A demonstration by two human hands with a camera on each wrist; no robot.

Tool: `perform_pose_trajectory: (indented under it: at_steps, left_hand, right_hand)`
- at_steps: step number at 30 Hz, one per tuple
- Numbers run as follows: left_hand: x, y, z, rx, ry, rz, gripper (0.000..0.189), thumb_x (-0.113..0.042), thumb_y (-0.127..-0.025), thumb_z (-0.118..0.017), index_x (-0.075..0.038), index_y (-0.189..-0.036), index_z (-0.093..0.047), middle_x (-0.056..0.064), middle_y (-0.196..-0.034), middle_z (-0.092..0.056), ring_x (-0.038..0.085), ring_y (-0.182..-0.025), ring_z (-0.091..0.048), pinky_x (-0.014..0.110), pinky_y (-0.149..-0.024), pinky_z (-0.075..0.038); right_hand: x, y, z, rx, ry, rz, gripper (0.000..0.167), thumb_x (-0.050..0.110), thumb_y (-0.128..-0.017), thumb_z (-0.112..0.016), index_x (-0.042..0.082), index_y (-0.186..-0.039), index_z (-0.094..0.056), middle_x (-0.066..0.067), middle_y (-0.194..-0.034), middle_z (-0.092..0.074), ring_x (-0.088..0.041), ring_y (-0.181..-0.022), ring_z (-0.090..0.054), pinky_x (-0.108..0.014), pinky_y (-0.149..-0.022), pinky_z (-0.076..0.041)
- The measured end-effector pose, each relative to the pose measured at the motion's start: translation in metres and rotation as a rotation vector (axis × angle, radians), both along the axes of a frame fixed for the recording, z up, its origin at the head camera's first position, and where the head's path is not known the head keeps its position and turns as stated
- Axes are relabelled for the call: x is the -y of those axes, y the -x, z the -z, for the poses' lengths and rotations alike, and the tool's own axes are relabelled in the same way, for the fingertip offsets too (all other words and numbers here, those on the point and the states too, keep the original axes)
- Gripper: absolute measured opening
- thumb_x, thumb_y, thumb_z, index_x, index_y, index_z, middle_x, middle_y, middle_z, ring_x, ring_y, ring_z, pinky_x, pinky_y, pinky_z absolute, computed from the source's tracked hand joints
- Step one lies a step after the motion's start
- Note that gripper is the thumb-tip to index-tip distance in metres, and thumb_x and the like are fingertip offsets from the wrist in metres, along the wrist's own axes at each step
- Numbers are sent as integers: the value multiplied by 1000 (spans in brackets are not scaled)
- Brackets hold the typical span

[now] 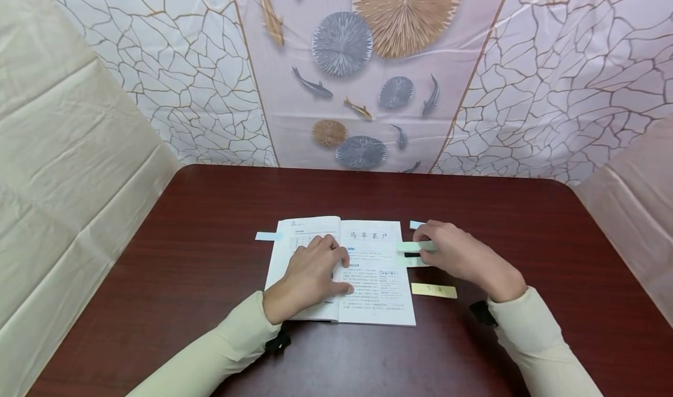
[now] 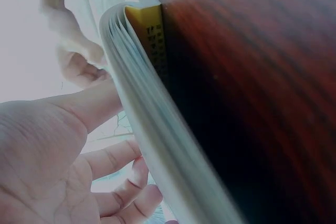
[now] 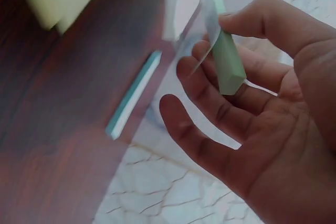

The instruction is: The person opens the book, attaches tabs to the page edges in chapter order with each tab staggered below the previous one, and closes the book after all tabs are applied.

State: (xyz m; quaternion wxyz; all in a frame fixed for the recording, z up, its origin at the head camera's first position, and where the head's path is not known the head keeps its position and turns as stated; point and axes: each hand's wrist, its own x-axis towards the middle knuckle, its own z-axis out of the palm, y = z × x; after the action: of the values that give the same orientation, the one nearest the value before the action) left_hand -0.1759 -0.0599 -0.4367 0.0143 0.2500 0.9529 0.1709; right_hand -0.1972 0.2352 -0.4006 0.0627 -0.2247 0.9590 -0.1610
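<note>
Open book under the left hand; green sticky-note pad pinched by the right hand at the book's right edge.
The left hand lies across the open book, thumb and fingers apart, the thumb on the right-hand page. The right hand pinches the green sticky-note pad between thumb and fingers. Two green strips show at the book's right edge in the head view; which of them belongs to the pad cannot be told. A yellow sticky-note pad lies right of the book, nearer the person; a blue sticky-note pad lies off its upper right corner. A pale blue strip projects from the book's left edge, near the top.
</note>
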Motion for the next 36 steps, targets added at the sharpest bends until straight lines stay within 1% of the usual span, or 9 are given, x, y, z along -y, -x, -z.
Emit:
perform_pose_trajectory:
  at_steps: [4, 8, 10, 15, 23, 27, 30, 33, 36]
  left_hand:
    - [2, -1, 0, 0, 9, -4, 35, -40, -78, -95, -21, -96, -72, 0, -112, -62, 21, -104, -54, 43, -78, -46]
    - [4, -1, -2, 5, 15, -8, 35, -40, -78, -95, -21, -96, -71, 0, -112, -62, 21, -105, -54, 43, -78, -47]
    - [5, -2, -2, 4, 15, -11, 35, -40, -78, -95, -21, -96, -71, 0, -112, -61, 21, -105, -54, 43, -78, -47]
    - [7, -3, -3, 3, 13, -17, 34, -40, -78, -94, -22, -96, -71, 0, -112, -61, 21, -105, -54, 43, -78, -46]
    - [9, -3, -3, 1, 14, -18, 34, -41, -80, -93, -21, -96, -71, -1, -112, -60, 20, -105, -53, 43, -79, -47]
    - [8, -5, -5, -12, 59, -10, 35, -43, -82, -91, -21, -100, -72, -1, -114, -60, 21, -106, -54, 42, -77, -49]
    - [5, -7, -9, -20, 111, 10, 40, -46, -83, -90, -19, -107, -73, 0, -117, -59, 21, -107, -55, 39, -73, -52]
    - [1, -10, -12, -15, 160, 33, 50, -49, -81, -91, -18, -116, -74, 1, -123, -59, 21, -111, -55, 37, -69, -55]
    - [-2, -15, -13, -16, 201, 52, 58, -51, -79, -92, -17, -122, -74, 2, -130, -59, 22, -113, -55, 37, -63, -57]
  right_hand:
    - [-12, 9, 6, 56, -35, -9, 24, 2, -93, -70, -1, -116, -74, -17, -119, -69, -23, -96, -63, -36, -74, -51]
    - [-20, 14, 11, 105, -38, -10, 24, 3, -95, -72, -2, -118, -73, -18, -120, -67, -25, -99, -66, -39, -78, -55]
    - [-21, 16, 13, 104, -43, -18, 22, 2, -95, -72, -1, -116, -73, -16, -116, -66, -23, -95, -65, -38, -77, -55]
    - [-21, 18, 15, 63, -84, -48, 19, -1, -93, -74, 2, -112, -71, -11, -108, -65, -19, -85, -61, -36, -73, -54]
    - [-22, 18, 7, 69, -142, -24, 23, 4, -94, -76, 2, -116, -72, -12, -109, -66, -25, -94, -67, -45, -80, -57]
    - [-23, 14, 0, 31, -94, 2, 22, 5, -97, -74, -1, -117, -71, -11, -106, -66, -26, -95, -68, -47, -80, -58]
    - [-21, 11, -5, -16, -35, 33, 26, 9, -99, -73, -4, -121, -69, -14, -109, -67, -30, -97, -69, -50, -83, -58]
    - [-14, 8, -8, -23, 15, 63, 37, 15, -100, -72, -7, -129, -65, -21, -119, -66, -37, -106, -68, -55, -89, -56]
    - [1, 9, -8, 29, 22, 94, 51, 21, -101, -72, -9, -139, -58, -28, -134, -59, -44, -121, -62, -60, -99, -52]
